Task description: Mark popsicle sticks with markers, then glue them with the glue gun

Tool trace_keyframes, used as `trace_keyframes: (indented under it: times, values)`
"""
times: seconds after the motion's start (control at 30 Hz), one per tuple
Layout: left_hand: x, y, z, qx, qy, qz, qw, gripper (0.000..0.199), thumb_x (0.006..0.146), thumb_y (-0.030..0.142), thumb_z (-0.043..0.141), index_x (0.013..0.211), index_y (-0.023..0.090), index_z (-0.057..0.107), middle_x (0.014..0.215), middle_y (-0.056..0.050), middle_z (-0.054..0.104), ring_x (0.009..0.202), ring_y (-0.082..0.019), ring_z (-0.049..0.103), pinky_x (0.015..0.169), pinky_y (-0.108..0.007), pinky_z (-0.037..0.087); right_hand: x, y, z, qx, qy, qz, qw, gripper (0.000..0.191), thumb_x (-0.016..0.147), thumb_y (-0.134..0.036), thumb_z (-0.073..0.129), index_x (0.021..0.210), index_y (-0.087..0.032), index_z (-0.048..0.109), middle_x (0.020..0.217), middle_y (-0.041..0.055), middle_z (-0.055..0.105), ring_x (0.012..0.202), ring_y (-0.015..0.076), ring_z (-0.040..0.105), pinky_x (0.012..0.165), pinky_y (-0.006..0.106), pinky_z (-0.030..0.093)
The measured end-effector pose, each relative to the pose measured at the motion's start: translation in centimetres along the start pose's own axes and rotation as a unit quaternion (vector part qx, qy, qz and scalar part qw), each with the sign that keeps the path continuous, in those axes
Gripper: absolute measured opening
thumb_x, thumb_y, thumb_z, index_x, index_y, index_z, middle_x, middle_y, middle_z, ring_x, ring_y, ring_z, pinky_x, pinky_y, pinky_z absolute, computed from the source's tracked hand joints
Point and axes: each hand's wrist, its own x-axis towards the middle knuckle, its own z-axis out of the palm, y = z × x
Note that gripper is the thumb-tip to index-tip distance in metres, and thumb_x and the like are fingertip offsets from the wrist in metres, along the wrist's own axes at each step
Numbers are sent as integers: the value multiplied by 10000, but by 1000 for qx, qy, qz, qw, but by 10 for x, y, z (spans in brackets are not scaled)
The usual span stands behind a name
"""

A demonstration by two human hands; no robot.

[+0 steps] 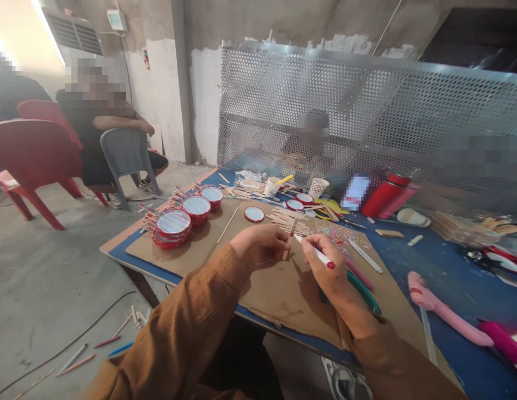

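Observation:
My left hand [262,240] pinches a short flat wooden stick [286,254], held upright above the brown cardboard [279,291]. In my right hand [331,280] is a white marker with a red end [325,259], its tip pointing at the stick and close to it. Whether tip and stick touch, I cannot tell. Beyond my hands lies a pile of loose wooden sticks [289,219]. A green-handled tool [364,293] lies partly hidden under my right wrist. A round red-rimmed piece with a pale face [254,214] rests past my left hand.
Stacks of red-rimmed rounds [173,223] with sticks poking out stand at the left. Paper cups [272,187], a red bottle [386,194] and a phone [356,191] line the back. A pink glue gun [450,316] lies right. Behind rises a perforated metal screen [258,100]; a person [92,122] sits far left.

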Motion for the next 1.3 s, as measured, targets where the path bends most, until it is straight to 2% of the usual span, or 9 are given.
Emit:
trace_keyframes:
  times: [0.23,0.4,0.57,0.77,0.97,1.13,1.3]
  values:
    - [0,-1,0,5,4,-5,1000,184,899,226,605,751,122,645,633,-16,661,605,-112,613,642,-223,462,1,-2,-1,2,11,-12,1000,224,908,-396,552,769,-225,585,622,-11,617,589,160,591,589,270,453]
    - [0,-1,0,10,1,-1,1000,184,909,211,584,757,126,644,639,-11,663,606,-108,618,642,-215,466,0,0,0,4,-7,-9,1000,221,911,-390,555,770,-223,592,619,-15,611,576,154,584,572,263,447]
    - [1,0,0,8,4,-12,1000,174,895,215,610,753,123,651,618,-11,657,586,-116,615,634,-229,469,0,-1,-1,9,23,-9,1000,215,906,-392,556,771,-226,584,616,-15,609,589,161,591,587,270,453]
    - [-1,4,0,3,-1,-11,1000,174,891,200,612,741,126,658,616,-11,660,590,-113,616,655,-233,469,0,-1,0,0,3,-12,1000,220,908,-386,559,760,-226,589,609,-16,606,592,164,592,588,272,449]
    - [-3,6,2,2,12,-19,1000,190,884,233,632,727,129,657,615,-13,659,590,-114,614,659,-237,464,-1,1,-1,-1,34,-21,999,203,920,-378,563,793,-223,592,622,-16,611,594,162,589,599,276,446]
    - [-3,5,1,-4,4,-13,1000,164,860,252,660,750,131,673,621,-9,660,596,-115,611,655,-233,461,-1,2,0,5,15,-21,1000,198,921,-382,559,804,-226,592,650,-11,632,609,163,600,606,274,460]
    - [-2,4,0,5,2,-1,1000,163,879,199,596,741,130,651,630,-7,663,599,-106,608,649,-224,461,-1,0,1,6,-13,-13,1000,195,916,-391,561,821,-227,608,674,-8,646,592,157,590,588,267,462]
